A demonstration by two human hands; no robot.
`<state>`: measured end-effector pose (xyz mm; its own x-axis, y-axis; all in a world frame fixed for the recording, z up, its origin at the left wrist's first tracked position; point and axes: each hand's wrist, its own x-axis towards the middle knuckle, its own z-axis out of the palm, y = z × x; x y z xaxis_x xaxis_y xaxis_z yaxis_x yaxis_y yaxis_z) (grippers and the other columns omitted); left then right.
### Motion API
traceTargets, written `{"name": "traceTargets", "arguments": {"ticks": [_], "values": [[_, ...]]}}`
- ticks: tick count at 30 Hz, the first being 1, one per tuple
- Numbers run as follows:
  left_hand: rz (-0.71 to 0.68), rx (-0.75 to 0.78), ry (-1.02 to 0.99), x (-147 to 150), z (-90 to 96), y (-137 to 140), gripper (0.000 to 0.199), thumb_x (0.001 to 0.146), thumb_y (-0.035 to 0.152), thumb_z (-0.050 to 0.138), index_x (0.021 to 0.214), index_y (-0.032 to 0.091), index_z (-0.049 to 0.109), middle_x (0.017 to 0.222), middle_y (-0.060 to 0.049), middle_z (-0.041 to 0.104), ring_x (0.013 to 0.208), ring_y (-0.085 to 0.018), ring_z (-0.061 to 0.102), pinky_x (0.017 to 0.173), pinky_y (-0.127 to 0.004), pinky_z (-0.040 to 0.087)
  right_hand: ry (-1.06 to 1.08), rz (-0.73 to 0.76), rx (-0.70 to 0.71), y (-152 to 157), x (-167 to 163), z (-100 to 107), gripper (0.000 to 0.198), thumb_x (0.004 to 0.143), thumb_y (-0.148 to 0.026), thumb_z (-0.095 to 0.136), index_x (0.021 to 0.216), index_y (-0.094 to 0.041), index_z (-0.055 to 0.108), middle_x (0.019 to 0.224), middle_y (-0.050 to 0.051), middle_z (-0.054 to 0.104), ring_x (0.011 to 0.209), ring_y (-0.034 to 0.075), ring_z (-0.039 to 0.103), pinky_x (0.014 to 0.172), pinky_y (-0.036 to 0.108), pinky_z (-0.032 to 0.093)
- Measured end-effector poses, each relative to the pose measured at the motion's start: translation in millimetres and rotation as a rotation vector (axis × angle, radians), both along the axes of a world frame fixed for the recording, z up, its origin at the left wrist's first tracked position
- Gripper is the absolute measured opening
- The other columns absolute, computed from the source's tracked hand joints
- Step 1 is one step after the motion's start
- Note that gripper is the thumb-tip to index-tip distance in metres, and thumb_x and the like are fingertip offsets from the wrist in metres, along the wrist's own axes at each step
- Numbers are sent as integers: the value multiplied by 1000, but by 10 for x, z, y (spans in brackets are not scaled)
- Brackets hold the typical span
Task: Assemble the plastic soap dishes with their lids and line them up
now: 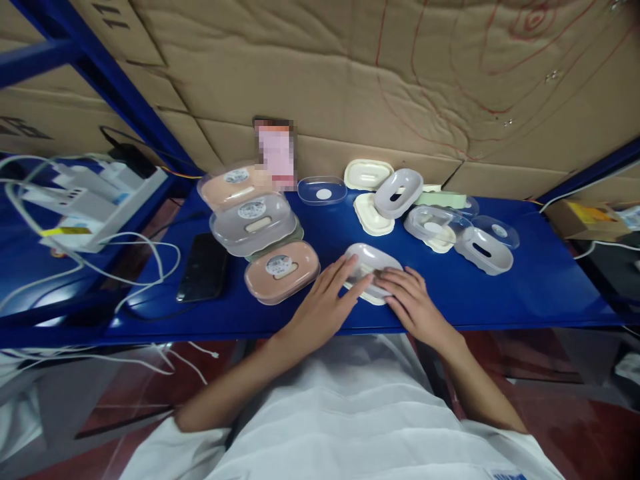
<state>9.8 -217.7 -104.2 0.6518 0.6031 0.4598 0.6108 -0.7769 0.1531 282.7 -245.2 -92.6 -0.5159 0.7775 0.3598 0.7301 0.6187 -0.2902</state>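
Pale grey dish (369, 253), peach dish (304, 261), blue table (465, 303), red-lined brown cardboard (345, 73)

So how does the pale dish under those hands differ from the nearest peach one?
The left hand and right hand partly hide the pale dish; the peach dish shows nearly whole. The peach dish bears a round label; the pale dish's visible part shows none. Both are oblong, on the table.

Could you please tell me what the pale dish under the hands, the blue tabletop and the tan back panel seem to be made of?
Pale dish: probably plastic, smooth and glossy, given its bright highlights.
Blue tabletop: smooth with a slight sheen; painted metal perhaps, though laminate is possible.
Tan back panel: most likely matte cardboard, judging by its creases and seams.
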Motion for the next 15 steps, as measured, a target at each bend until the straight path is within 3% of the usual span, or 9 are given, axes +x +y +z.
{"name": "traceTargets", "arguments": {"ticks": [4, 8, 11, 13, 15], "values": [[-41, 56, 75, -100, 8, -21, 38, 106, 13, 59, 143, 18, 65, 150, -14, 66, 147, -31, 57, 125, -54, 46, -90, 102, -7, -69, -176, -5, 45, 109, -32, 62, 153, -24, 58, 153, 11, 66, 154, 27, 51, 132, 57, 35], [-85, 33, 91, -169, 74, -86, 35, 107, 15, 60, 141, 18, 67, 143, -12, 71, 136, -28, 64, 114, -49, 51, -159, 84, 64, 20, 76, 96, 48, 110, -33, 59, 157, -28, 54, 160, 11, 61, 156, 28, 49, 134, 57, 29], [-112, -9, 66, -210, 107, -131, 35, 109, 18, 58, 143, 18, 66, 140, -11, 73, 127, -26, 68, 101, -42, 56, -130, -259, 206, 321, 550, 199, 48, 109, -37, 61, 155, -25, 57, 162, 17, 57, 156, 34, 48, 130, 59, 32], [-128, -27, 32, -231, 110, -150, 32, 109, 18, 57, 139, 20, 68, 135, -10, 75, 123, -25, 69, 97, -39, 56, -121, -494, 282, 540, 872, 241, 46, 108, -42, 61, 148, -20, 63, 157, 20, 61, 153, 41, 49, 126, 70, 30], [-122, -44, 4, -242, 105, -158, 28, 108, 17, 57, 132, 22, 72, 133, -9, 75, 122, -24, 70, 96, -38, 57, -108, -561, 275, 677, 1082, 267, 35, 109, -41, 56, 132, -20, 73, 138, 17, 74, 138, 41, 64, 122, 73, 33]]}}
